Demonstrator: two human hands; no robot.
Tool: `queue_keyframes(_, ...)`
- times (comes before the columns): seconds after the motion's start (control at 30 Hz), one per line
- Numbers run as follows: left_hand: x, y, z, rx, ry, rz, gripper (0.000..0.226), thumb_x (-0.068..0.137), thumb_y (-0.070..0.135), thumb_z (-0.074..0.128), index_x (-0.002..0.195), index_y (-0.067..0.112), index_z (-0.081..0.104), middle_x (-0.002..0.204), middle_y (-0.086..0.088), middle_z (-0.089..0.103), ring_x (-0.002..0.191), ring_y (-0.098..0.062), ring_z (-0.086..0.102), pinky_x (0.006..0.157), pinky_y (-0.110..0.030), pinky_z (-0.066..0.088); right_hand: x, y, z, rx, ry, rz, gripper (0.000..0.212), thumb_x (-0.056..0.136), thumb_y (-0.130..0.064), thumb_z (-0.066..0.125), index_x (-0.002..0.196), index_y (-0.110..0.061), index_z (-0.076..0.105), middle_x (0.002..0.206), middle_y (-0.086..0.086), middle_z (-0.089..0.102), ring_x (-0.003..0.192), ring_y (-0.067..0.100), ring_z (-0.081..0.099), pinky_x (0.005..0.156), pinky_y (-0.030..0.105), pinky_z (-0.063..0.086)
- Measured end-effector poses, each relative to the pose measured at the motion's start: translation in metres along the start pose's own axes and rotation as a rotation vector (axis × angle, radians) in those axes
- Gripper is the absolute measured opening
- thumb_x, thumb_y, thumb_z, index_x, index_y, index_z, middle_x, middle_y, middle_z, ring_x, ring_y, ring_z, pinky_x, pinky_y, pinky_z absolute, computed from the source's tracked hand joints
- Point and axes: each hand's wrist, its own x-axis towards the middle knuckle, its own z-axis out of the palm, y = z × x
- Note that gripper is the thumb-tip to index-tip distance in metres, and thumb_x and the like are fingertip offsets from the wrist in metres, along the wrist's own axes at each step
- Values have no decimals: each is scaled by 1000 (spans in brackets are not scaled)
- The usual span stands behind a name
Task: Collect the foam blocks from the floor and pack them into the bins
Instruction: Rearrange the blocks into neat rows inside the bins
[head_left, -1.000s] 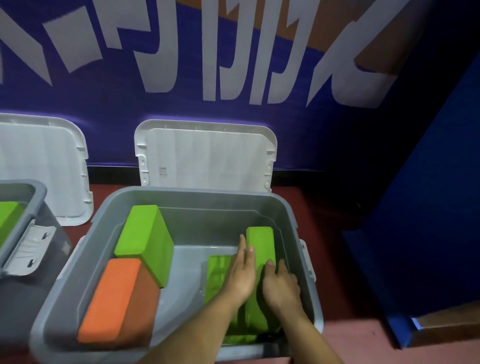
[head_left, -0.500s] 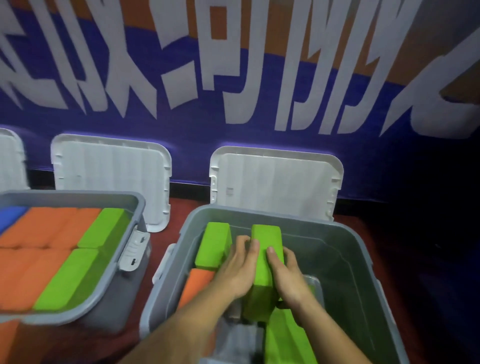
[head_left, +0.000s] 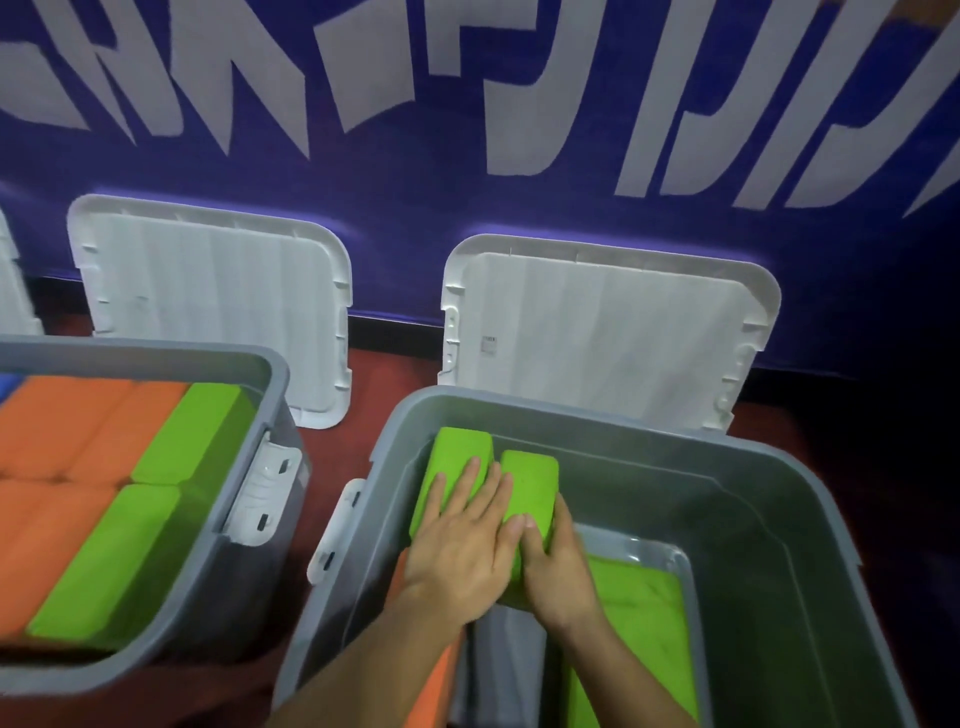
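Closes the gap seen half a second ago, left hand (head_left: 462, 545) flat with straight fingers across both blocks, right hand (head_left: 558, 571) gripping the right edge of the green block (head_left: 530, 483), upright and touching the second green block (head_left: 457, 462) by the left wall of the grey bin (head_left: 779, 452).

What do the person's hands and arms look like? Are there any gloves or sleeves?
No gloves and no sleeves show. The left hand and right hand are bare, with no rings to see. The left forearm and right forearm are bare too, with no watch or bracelet, as far as the picture reaches.
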Motion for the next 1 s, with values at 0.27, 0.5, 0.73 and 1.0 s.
queue_keyframes(0.27,-2,10,-6,-22,-46,-3,92,86,57,-35,161,22,5,167,6,-10,153,-20,-18,121,-51,-11,-17,-30,-15,-3,-134,112,65,109,-44,32,164,-21,6,164,10,31,147,29,37,116,32,28)
queue_keyframes(0.5,-19,47,-22,-166,163,162,57,104,42,27,150,14,47,158,-3,42,147,-23,37,117,-43,23,-41,10,-86,-128,100,113,54,111,-36,30,160,-16,27,164,9,33,149,28,33,116,30,25)
queue_keyframes(0.73,-42,124,18,-256,52,256,45,98,40,37,124,17,66,124,3,59,120,-19,53,100,-37,50,-47,78,-147,-222,35,365,55,108,-44,32,152,-12,41,148,21,51,134,36,50,108,37,39)
queue_keyframes(1.0,-20,136,18,-37,159,227,42,94,50,45,93,16,70,113,-6,62,107,-29,56,92,-43,42,-24,91,-152,-239,-6,404,52,109,-41,33,153,-16,40,152,17,48,139,34,46,110,35,36)
